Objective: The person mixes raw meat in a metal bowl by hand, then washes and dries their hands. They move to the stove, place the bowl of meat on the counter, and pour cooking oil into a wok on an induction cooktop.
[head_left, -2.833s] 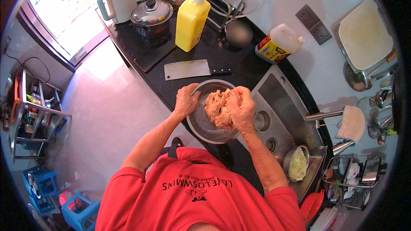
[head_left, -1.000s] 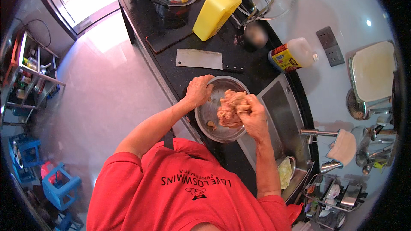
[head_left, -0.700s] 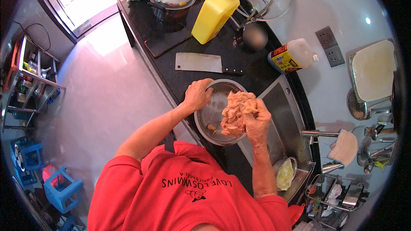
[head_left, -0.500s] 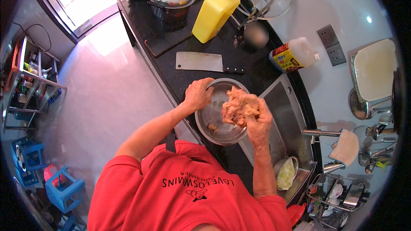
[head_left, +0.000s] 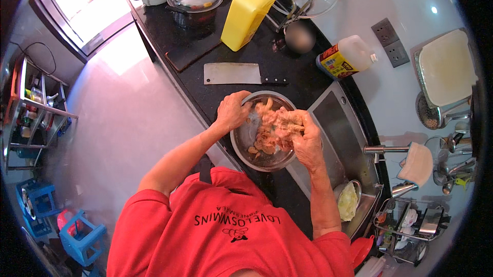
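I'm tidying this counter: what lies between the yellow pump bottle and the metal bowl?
A cleaver lies flat on the black countertop between the yellow pump bottle and the metal bowl, as the head view shows.

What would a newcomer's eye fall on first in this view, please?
Probably the tall yellow pump bottle, bright on the black counter. At centre, the right hand grips a pinkish, meat-like mass over the metal bowl; the left hand holds its rim. A cleaver lies beyond.

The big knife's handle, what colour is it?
The handle is black, with small pale dots along it. It shows best in the head view.
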`<control>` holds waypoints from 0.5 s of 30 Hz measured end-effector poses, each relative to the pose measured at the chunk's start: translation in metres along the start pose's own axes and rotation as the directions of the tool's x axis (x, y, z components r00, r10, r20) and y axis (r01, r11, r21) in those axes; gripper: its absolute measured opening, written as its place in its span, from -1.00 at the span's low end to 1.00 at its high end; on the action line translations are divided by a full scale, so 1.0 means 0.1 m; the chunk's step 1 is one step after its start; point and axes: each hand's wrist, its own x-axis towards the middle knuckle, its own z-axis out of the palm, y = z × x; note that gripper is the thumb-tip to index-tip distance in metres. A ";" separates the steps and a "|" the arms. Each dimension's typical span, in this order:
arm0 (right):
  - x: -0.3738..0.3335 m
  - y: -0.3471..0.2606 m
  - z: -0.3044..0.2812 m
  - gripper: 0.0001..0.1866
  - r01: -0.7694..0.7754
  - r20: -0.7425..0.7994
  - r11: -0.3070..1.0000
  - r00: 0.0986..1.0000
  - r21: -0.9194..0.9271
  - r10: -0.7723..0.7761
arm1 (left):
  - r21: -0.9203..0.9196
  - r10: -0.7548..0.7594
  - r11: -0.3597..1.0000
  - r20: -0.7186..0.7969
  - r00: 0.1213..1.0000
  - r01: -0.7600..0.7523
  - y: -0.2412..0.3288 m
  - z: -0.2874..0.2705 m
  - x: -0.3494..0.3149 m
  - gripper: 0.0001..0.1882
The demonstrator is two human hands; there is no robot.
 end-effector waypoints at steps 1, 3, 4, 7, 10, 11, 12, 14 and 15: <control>0.01 0.00 -0.02 -0.65 0.004 -0.007 1.000 1.000 0.012 -0.004 | -0.013 0.042 0.999 -0.026 0.999 -0.042 -0.01 0.01 0.01 -0.70; 0.06 -0.07 -0.05 -0.63 0.014 -0.023 0.999 1.000 0.041 -0.013 | -0.029 0.124 0.992 -0.078 0.989 -0.126 -0.03 -0.01 0.03 -0.68; 0.05 -0.08 -0.05 -0.64 0.020 -0.018 0.999 1.000 0.043 -0.019 | -0.071 0.117 0.990 -0.070 0.991 -0.122 -0.03 -0.02 0.02 -0.67; 0.02 -0.09 -0.04 -0.67 0.037 0.006 0.998 0.999 0.048 -0.037 | -0.161 0.093 0.982 -0.056 0.994 -0.101 -0.05 -0.07 0.01 -0.65; 0.05 -0.02 -0.06 -0.66 0.031 -0.036 0.999 0.999 0.006 -0.031 | -0.171 0.075 0.982 -0.048 0.996 -0.082 -0.08 -0.09 0.00 -0.63; 0.04 0.00 -0.06 -0.67 0.008 -0.047 1.000 0.999 0.015 -0.007 | -0.174 0.072 0.982 -0.047 0.996 -0.079 -0.10 -0.09 -0.02 -0.63; 0.03 0.02 -0.06 -0.72 0.037 -0.100 0.998 0.994 -0.052 -0.042 | -0.181 0.070 0.980 -0.048 0.996 -0.077 -0.10 -0.09 -0.02 -0.63; 0.03 0.04 -0.04 -0.77 -0.005 -0.189 1.000 0.982 0.022 0.009 | -0.157 0.069 0.985 -0.027 0.997 -0.072 -0.09 -0.09 -0.01 -0.63; 0.03 0.04 -0.03 -0.79 -0.022 -0.233 0.998 0.972 0.062 0.036 | -0.143 0.069 0.987 -0.017 0.997 -0.071 -0.09 -0.10 -0.01 -0.63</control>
